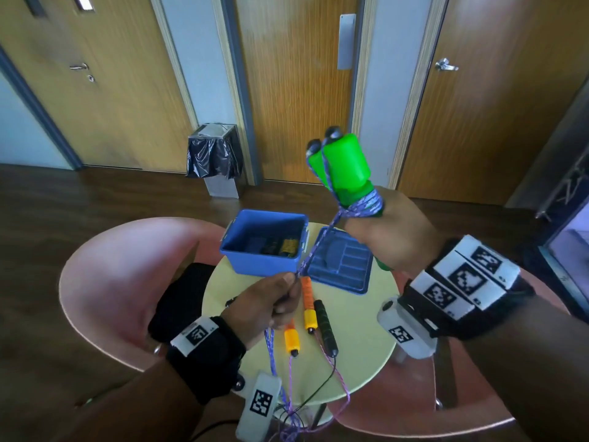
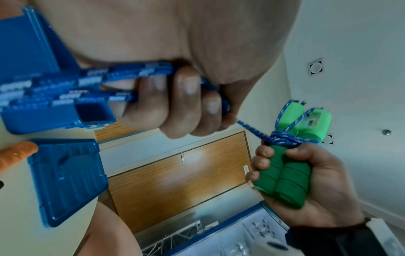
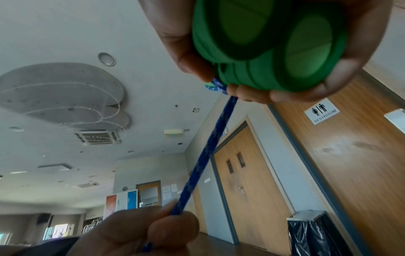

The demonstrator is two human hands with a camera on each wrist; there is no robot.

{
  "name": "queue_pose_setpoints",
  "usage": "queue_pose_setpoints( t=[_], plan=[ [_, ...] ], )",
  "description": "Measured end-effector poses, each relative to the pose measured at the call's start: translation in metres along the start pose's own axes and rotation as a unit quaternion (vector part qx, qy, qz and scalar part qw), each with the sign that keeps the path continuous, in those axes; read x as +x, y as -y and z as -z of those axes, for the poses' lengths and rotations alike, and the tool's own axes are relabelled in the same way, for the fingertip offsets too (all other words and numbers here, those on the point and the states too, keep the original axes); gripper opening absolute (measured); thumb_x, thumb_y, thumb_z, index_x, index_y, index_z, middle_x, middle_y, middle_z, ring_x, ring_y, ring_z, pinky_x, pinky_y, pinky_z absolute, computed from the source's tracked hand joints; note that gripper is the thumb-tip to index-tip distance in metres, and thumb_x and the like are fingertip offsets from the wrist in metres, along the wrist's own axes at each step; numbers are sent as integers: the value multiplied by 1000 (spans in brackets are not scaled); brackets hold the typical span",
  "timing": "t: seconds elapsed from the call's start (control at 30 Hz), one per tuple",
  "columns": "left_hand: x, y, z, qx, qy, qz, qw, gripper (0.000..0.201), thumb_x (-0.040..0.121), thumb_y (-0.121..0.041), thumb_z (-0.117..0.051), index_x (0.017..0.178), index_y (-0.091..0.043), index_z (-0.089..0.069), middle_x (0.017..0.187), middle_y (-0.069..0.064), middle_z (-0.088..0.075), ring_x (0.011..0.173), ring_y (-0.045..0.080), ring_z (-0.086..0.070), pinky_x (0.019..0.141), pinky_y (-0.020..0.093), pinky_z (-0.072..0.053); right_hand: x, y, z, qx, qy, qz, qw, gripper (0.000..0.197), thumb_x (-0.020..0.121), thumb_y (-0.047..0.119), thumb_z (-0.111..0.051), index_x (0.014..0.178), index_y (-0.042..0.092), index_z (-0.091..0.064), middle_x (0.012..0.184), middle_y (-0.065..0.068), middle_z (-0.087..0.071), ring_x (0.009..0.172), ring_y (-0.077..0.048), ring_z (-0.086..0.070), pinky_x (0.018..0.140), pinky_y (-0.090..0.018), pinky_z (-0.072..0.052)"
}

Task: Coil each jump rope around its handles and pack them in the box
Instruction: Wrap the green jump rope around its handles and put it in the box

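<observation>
Your right hand (image 1: pixel 387 240) grips the green handles (image 1: pixel 347 167) at centre right, a few turns on; your left hand (image 1: pixel 267 301) pinches the rope (image 1: pixel 318 247). Two ropes wait on the worktop (image 1: pixel 350 330); box (image 1: pixel 255 263) open.

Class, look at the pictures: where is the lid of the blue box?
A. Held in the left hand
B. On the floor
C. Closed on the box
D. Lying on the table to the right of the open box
D: the lid lies on the round table just right of the open blue box, while the left hand grips only the blue rope.
</observation>
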State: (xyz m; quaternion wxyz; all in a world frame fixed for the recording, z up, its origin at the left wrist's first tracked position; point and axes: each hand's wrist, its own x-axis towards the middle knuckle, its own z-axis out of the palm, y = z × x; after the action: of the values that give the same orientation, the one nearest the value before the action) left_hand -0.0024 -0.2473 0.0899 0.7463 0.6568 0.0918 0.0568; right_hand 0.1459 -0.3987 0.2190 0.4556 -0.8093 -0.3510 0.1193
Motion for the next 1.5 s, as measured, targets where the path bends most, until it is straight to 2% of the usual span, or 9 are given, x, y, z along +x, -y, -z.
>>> queue_pose_setpoints(
  t=[0.13, 0.37, 0.6, 0.73, 0.83, 0.93, 1.07, 1.27, 1.5],
  plan=[
    [-3, -1, 4, 17, -6, 19, 1000, 31, 94, -29, -39, 69, -13, -48, 56, -1, -25, 47, 14, -17, 46, 26, -19, -1, -14, -2, 125, -11, -58, 990, 24, 57, 19, -57, 61, -2, -46, 46, -2, -40, 48, -18, -34, 52, -33, -30],
    [-8, -2, 7, -51, 0, 41, 998, 36, 93, -34, -43, 68, -10, -48, 53, 1, -28, 43, 14, -22, 46, 25, -22, -1, -22, 0, 276, -19, -95, 956, 51, 52, 16, -61, 92, -15, -57, 71, -20, -52, 66, -31, -45, 65, -43, -36],
    [-10, 6, 1, -236, 11, 86, 968, 40, 94, -42, -48, 62, -19, -46, 45, -7, -30, 39, 8, -24, 48, 25, -22, 4, -26, 16, 364, -29, -155, 918, 19, 56, 14, -59, 73, 7, -63, 69, -13, -54, 59, -25, -48, 60, -34, -42],
    [-11, 5, 4, -141, 47, 83, 985, 38, 85, -49, -67, 75, -13, -58, 46, -7, -31, 39, 8, -22, 45, 22, -23, 2, -28, 16, 383, -40, -163, 908, 23, 56, 13, -58, 78, 6, -62, 69, -9, -56, 56, -23, -51, 58, -31, -45],
    [-10, 4, 4, -57, 35, 57, 996, 33, 95, -38, -53, 107, -12, -68, 50, -5, -24, 42, 9, -18, 44, 21, -22, 0, -25, 12, 356, -54, -132, 923, 17, 58, 13, -58, 72, 8, -64, 67, -12, -56, 59, -25, -48, 60, -34, -42],
    [-8, 3, 2, 6, 8, 7, 1000, 28, 93, -43, -54, 89, -20, -69, 53, -2, -27, 44, 11, -22, 46, 24, -25, 2, -21, 14, 341, -63, -114, 931, 7, 58, 12, -57, 62, 11, -63, 67, -14, -55, 56, -25, -48, 58, -34, -41],
    [-7, 3, 4, -7, 5, -40, 999, 46, 100, -35, -39, 72, -4, -57, 59, 14, -45, 57, 24, -40, 60, 32, -35, 5, -24, 18, 326, -68, -119, 935, 21, 55, 12, -58, 75, 4, -60, 71, -15, -54, 53, -23, -50, 57, -34, -41],
    [-10, 8, 3, 4, -1, -20, 1000, 43, 97, -39, -47, 108, -3, -67, 46, 9, -43, 42, 20, -36, 50, 29, -34, 2, -26, 16, 289, -48, -98, 951, 26, 58, 13, -58, 76, -6, -58, 68, -20, -52, 62, -28, -46, 60, -40, -37],
    [-10, 16, 4, 8, 25, -38, 999, 45, 93, -44, -48, 70, -7, -57, 50, 9, -49, 49, 23, -40, 54, 31, -33, 2, -24, 26, 280, -74, -91, 953, 18, 61, 10, -58, 77, 1, -56, 69, -19, -49, 52, -22, -47, 57, -36, -37]
  ],
)
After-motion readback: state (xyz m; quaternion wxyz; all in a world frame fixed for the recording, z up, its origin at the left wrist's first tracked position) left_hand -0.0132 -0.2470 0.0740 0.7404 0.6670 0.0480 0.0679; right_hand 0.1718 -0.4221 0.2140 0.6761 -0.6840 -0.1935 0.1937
